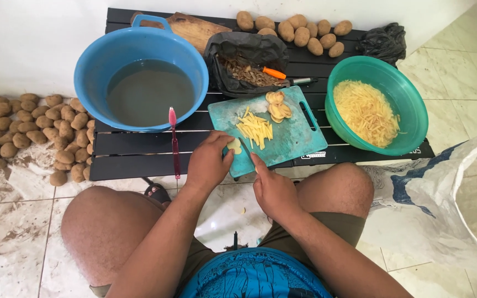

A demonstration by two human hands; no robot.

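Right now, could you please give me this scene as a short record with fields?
left hand: presses a potato piece onto the teal cutting board
right hand: grips a knife, blade by the potato piece
on the board: cut strips and round slices
green bowl: right of the board, holds potato strips
blue basin: left of the board, holds murky water
black bag: peelings and an orange-handled peeler
whole potatoes: heaped on the floor at left, more on the table's far edge
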